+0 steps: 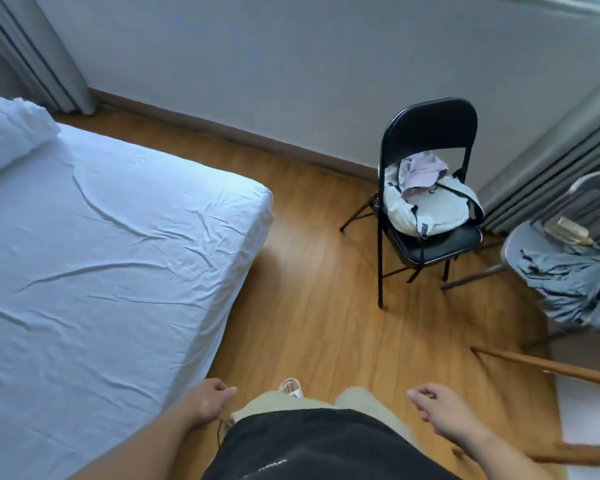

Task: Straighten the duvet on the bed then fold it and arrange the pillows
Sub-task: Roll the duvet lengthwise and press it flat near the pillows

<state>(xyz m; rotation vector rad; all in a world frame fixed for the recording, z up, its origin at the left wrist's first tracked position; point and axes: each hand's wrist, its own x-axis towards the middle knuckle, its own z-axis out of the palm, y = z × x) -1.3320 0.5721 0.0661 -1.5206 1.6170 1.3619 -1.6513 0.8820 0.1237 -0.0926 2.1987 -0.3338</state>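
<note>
Stands on the wooden floor (pixel 326 306) at the right edge of the bed (pixel 101 271), near its corner. Holds the left hand (pixel 208 400) low, just beside the mattress side, fingers loosely curled, gripping nothing. Holds the right hand (pixel 440 410) low too, well apart from the left, fingers relaxed and empty. Looks across a wrinkled white sheet on the bed to a white bundle (pixel 11 133) at the upper left of the mattress; cannot tell whether pillow or duvet. Faces a black folding chair (pixel 430 126) by the wall, bearing a white backpack (pixel 426 209) with a pale pink garment (pixel 421 171) on top. Catches a grey chair (pixel 520 237) at the right edge, carrying a crumpled blue-grey cloth (pixel 575 285) and a clear bottle (pixel 567 230) lying on its side. Wears a pale slipper (pixel 291 388), visible between the hands.
</note>
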